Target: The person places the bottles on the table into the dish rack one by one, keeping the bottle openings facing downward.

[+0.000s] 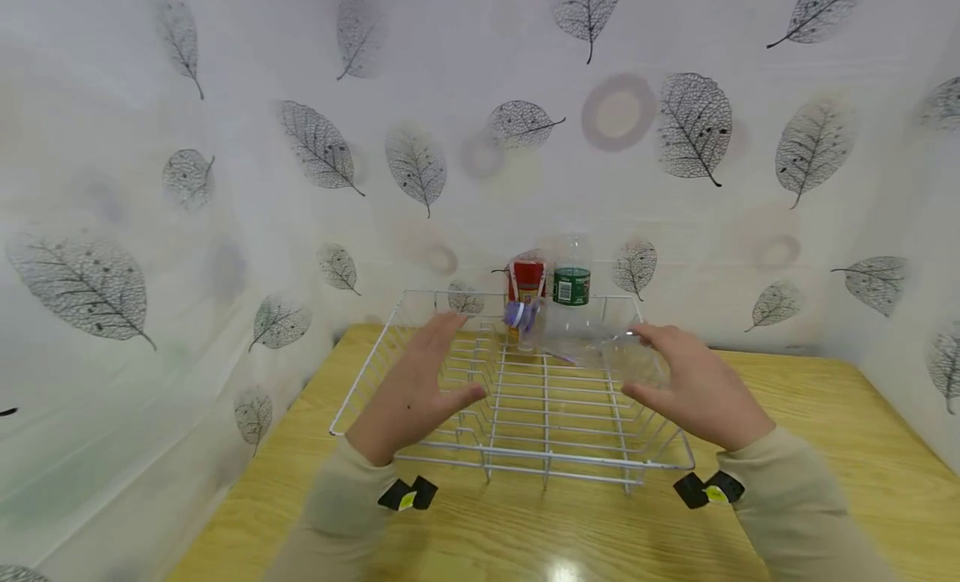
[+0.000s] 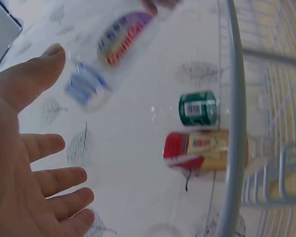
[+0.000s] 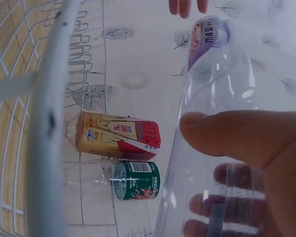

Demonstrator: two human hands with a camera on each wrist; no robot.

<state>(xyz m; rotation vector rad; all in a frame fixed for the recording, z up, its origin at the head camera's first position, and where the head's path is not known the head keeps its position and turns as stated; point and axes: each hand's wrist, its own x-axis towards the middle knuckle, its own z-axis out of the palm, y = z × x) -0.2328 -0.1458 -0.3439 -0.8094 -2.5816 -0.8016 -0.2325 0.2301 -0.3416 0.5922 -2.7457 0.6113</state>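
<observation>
My right hand (image 1: 701, 390) grips a large clear plastic bottle (image 3: 214, 94) by its base end, thumb on one side and fingers on the other. In the head view the bottle lies sideways above a white wire dish rack (image 1: 543, 457), its blue-purple cap (image 1: 515, 313) pointing left. A purple label with red letters shows in the left wrist view, near the bottle's cap (image 2: 86, 86). My left hand (image 1: 416, 390) is held over the rack's left side, fingers spread and holding nothing, apart from the cap.
At the rack's back stand a bottle with a red and yellow label (image 3: 121, 136) and a clear bottle with a green label (image 1: 572, 287), side by side. The rack sits on a yellow wooden table (image 1: 787, 415). Behind hangs a white leaf-print sheet (image 1: 480, 57).
</observation>
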